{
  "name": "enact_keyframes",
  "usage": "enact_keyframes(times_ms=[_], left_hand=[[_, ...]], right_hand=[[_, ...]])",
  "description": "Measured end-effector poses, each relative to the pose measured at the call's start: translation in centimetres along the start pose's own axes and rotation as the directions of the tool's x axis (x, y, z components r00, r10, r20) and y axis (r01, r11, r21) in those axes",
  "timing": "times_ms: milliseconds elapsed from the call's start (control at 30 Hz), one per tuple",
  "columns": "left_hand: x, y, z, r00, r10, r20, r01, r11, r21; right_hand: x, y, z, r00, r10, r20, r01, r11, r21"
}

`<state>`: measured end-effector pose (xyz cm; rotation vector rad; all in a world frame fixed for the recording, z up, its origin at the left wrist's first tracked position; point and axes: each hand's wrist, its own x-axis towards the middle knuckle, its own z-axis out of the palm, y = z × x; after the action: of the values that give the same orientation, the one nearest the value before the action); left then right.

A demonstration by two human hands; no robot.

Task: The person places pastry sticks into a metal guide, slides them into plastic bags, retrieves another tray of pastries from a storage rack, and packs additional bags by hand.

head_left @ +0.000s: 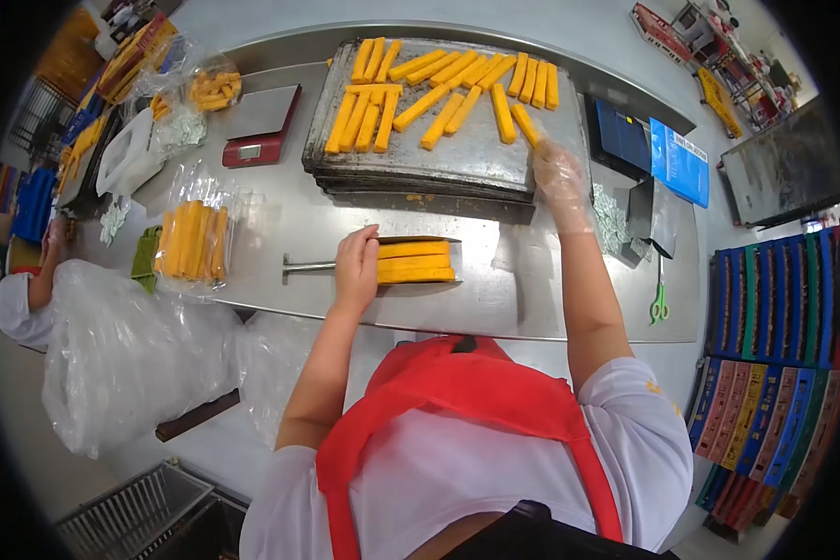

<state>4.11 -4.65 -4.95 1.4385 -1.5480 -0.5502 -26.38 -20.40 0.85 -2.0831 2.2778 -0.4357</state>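
Observation:
My right hand point(562, 185), in a clear plastic glove, has its fingers closed on the lower end of a yellow stick point(525, 123) at the right side of the metal tray point(411, 168). Many more yellow sticks point(445, 67) lie across that tray, which tops a stack. Bare, my left hand point(357, 266) rests with its fingers together on the left end of a metal scoop point(308, 267) with a handle. Several yellow sticks point(414, 262) lie side by side in the scoop; whether my left fingers grip it is partly hidden.
A red scale point(255, 149) stands left of the trays, near a bag of yellow sticks point(193, 241). Green scissors point(660, 303) and a blue packet point(679, 161) lie at the right. Large plastic bags point(126, 355) hang at the left edge. Another person's arm point(42, 275) is far left.

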Motion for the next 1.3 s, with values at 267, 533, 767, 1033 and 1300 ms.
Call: enact_keyframes(times_ms=[267,533,767,1033,1300], left_hand=[[0.4,-0.9,-0.8,1.000,-0.008,0.030,0.010,0.999,-0.045],[-0.2,-0.7,-0.7,0.999,0.039,-0.009,-0.038,0.999,0.006],[-0.1,-0.1,-1.0,1.000,0.017,-0.005,-0.017,1.000,-0.002],[-0.1,-0.5,-0.7,0.998,0.043,-0.043,-0.045,0.998,-0.032],[0.3,-0.4,-0.7,0.999,0.001,-0.032,-0.004,0.998,-0.068]], right_hand=[[0.0,4.1,-0.3,0.989,0.111,-0.094,-0.101,0.990,0.101],[1.8,-0.9,0.1,0.970,-0.082,-0.229,0.099,0.993,0.063],[12.0,-11.3,1.0,0.910,-0.414,0.022,0.413,0.903,-0.119],[9.8,-12.3,1.5,0.884,-0.447,0.136,0.468,0.854,-0.228],[6.0,-14.1,-2.5,0.945,-0.217,0.245,0.261,0.952,-0.163]])
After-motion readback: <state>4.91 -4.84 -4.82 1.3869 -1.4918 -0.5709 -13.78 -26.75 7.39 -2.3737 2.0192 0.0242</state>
